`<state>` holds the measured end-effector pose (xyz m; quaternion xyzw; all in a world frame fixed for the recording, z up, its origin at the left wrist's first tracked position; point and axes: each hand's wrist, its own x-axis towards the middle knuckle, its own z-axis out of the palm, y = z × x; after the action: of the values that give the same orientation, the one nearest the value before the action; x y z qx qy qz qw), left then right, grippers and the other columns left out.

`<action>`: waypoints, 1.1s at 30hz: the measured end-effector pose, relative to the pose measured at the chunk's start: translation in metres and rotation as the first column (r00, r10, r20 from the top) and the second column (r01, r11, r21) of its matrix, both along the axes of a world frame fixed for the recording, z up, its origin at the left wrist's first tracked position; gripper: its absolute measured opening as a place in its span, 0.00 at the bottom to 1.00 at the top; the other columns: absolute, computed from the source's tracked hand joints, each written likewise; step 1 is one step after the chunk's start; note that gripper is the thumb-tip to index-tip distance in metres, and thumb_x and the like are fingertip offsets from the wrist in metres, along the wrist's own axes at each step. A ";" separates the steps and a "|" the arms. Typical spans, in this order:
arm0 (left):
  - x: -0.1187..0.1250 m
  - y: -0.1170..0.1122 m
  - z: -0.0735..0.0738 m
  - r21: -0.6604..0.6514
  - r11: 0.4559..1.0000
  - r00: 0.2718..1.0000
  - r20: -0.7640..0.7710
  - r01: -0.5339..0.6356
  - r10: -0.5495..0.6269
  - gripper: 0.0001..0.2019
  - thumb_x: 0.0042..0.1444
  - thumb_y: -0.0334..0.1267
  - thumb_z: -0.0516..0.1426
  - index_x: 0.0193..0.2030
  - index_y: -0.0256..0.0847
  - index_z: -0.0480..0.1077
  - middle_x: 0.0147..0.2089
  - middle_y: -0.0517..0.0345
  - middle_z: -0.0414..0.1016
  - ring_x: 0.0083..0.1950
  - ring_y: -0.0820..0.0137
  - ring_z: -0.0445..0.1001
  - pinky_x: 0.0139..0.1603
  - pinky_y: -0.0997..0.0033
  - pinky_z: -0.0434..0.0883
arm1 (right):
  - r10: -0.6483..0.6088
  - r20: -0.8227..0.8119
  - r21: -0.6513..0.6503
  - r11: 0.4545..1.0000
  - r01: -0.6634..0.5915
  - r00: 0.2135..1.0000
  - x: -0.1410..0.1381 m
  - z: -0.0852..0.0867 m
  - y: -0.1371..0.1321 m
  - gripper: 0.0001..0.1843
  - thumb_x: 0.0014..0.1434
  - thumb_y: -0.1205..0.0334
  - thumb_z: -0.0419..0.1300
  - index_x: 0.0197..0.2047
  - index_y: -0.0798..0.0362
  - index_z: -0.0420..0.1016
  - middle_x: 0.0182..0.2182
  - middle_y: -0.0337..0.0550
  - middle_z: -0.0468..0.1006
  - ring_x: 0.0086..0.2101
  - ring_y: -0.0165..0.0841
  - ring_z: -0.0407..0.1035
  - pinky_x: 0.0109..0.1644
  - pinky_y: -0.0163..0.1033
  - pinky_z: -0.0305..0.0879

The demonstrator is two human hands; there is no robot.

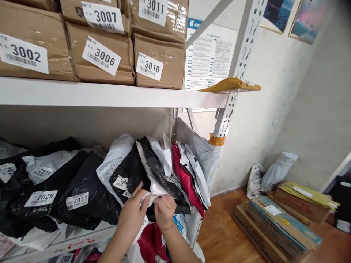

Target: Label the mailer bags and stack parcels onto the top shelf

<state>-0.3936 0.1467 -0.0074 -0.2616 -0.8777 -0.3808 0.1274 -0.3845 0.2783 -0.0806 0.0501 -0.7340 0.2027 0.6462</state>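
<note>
At the front of the lower shelf, my left hand [133, 212] is closed, thumb and fingers on the labelled end of a whitish plastic parcel bag [157, 189]. Right beside it, my right hand [165, 211] pinches the same end. The label there is partly covered by my fingers, so its number cannot be fully read. This bag stands among other upright parcel bags: a black one with label 3004 [120, 182] on the left, and a dark pink one [185, 179] on the right.
Black bags labelled 2029 [41, 199] and 2031 [78, 201] lie on the left. Brown cartons [160, 60] fill the shelf above, where a yellow padded envelope [230, 85] overhangs the end. A perforated upright [227, 117] bounds the right. Flat boxes [282, 223] lie on the floor.
</note>
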 end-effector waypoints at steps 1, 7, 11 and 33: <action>-0.004 -0.002 0.002 -0.026 1.000 1.000 0.010 0.005 -0.005 0.18 0.61 0.48 0.45 0.39 0.42 0.72 0.63 0.40 0.65 0.60 0.54 0.70 0.53 0.54 0.72 | 0.034 0.055 0.015 0.999 -0.035 0.998 0.003 -0.002 -0.007 0.15 0.59 0.75 0.50 0.24 0.49 0.67 0.17 0.35 0.65 0.21 0.30 0.62 0.26 0.36 0.57; -0.008 -0.018 -0.001 -0.068 0.997 0.999 0.034 0.030 -0.028 0.20 0.61 0.52 0.46 0.40 0.46 0.75 0.65 0.48 0.65 0.58 0.57 0.72 0.51 0.62 0.74 | 0.301 0.503 -0.278 0.944 -0.178 0.810 -0.001 -0.003 -0.009 0.18 0.60 0.69 0.47 0.45 0.55 0.75 0.39 0.52 0.80 0.40 0.42 0.74 0.46 0.46 0.71; -0.005 -0.015 -0.002 -0.104 0.994 1.000 0.024 -0.016 0.018 0.22 0.61 0.55 0.45 0.40 0.47 0.76 0.66 0.49 0.63 0.60 0.56 0.70 0.52 0.59 0.74 | 0.546 0.415 -0.487 0.809 -0.329 0.727 -0.022 0.015 0.025 0.22 0.57 0.70 0.46 0.46 0.53 0.77 0.39 0.50 0.80 0.44 0.39 0.74 0.47 0.43 0.72; -0.011 -0.062 -0.020 -0.109 0.994 0.997 0.078 0.018 -0.009 0.22 0.57 0.57 0.53 0.56 0.57 0.71 0.64 0.67 0.65 0.59 0.63 0.70 0.43 0.78 0.76 | 0.582 0.284 -0.753 0.627 -0.198 0.762 -0.043 0.037 0.074 0.13 0.56 0.57 0.55 0.28 0.52 0.78 0.24 0.40 0.78 0.39 0.40 0.72 0.48 0.44 0.69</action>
<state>-0.4049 0.0848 -0.0277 -0.2590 -0.8998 -0.3427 0.0761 -0.4277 0.3527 -0.0433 -0.0816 -0.7164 0.6042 0.3393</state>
